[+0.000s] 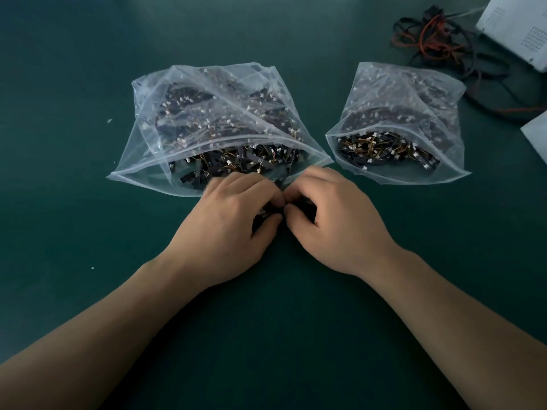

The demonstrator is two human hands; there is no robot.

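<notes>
Two bare forearms stretch in from the near edge, and the left hand (pixel 233 220) and right hand (pixel 331 220) meet knuckle to knuckle on the green bench (pixel 59 202). Both sets of fingers (pixel 254 184) are curled in, pinching a small clump of dark wired pieces (pixel 266 213) between them. Most of the clump is hidden under the knuckles. Just beyond the fingertips gapes the mouth of the large clear bag (pixel 213 119), heaped with the same pieces, its near lip touching the left fingers. Beyond the fingers and to their right sits a smaller clear bag (pixel 396 113), open too and likewise filled. Well past it lie a tangle of black and red cables (pixel 438 45) and a white perforated box (pixel 518 28).
</notes>
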